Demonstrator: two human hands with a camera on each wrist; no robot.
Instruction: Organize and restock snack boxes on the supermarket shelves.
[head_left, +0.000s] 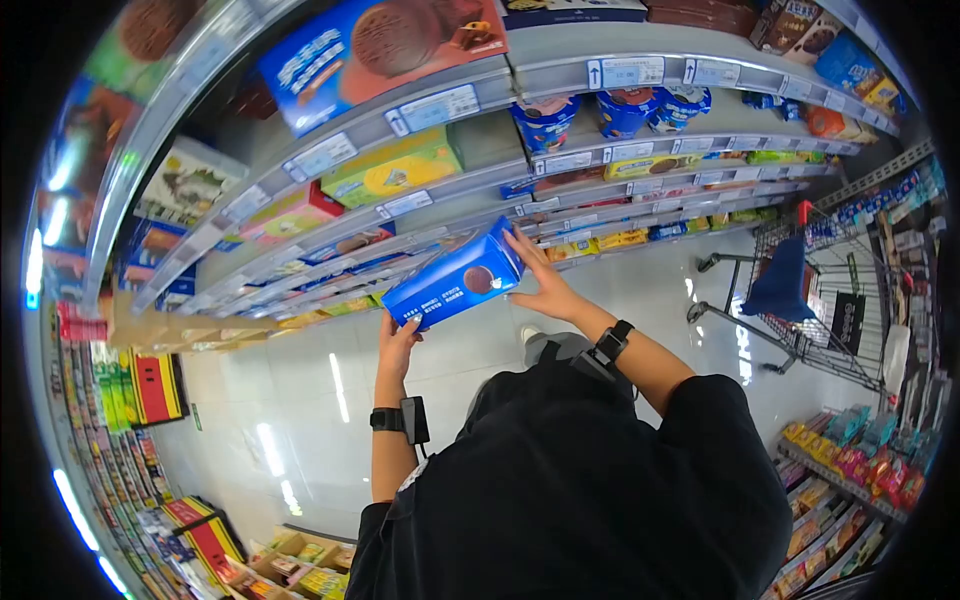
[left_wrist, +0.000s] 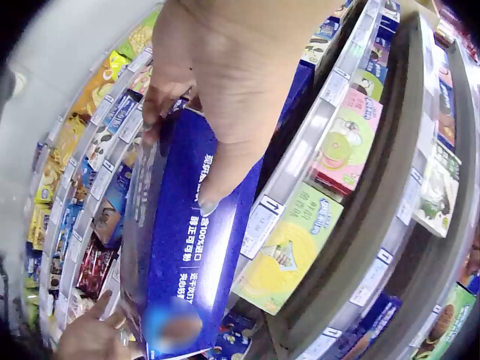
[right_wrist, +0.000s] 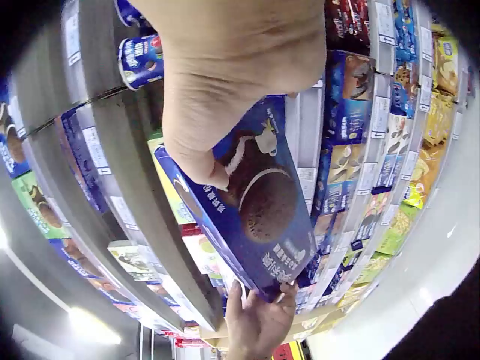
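Both hands hold a blue cookie box (head_left: 450,285), tilted, in front of the shelves. In the head view my left hand (head_left: 398,345) grips its lower left end, thumb on the printed side. My right hand (head_left: 548,285) grips the opposite end, fingers over the top corner and thumb at the near edge. The left wrist view has the left thumb (left_wrist: 225,176) lying across white lettering on the box (left_wrist: 176,225). A large dark round cookie is printed on the box front (right_wrist: 270,206) in the right wrist view, where the left hand (right_wrist: 259,322) supports the bottom end.
Shelves of packaged snacks curve around the front, with a yellow-green box (head_left: 392,168), blue cups (head_left: 627,112) and a large blue cookie box (head_left: 385,55). A wire shopping cart (head_left: 840,300) with a dark blue cloth stands at the right. Pale glossy floor tiles (head_left: 300,400) lie below.
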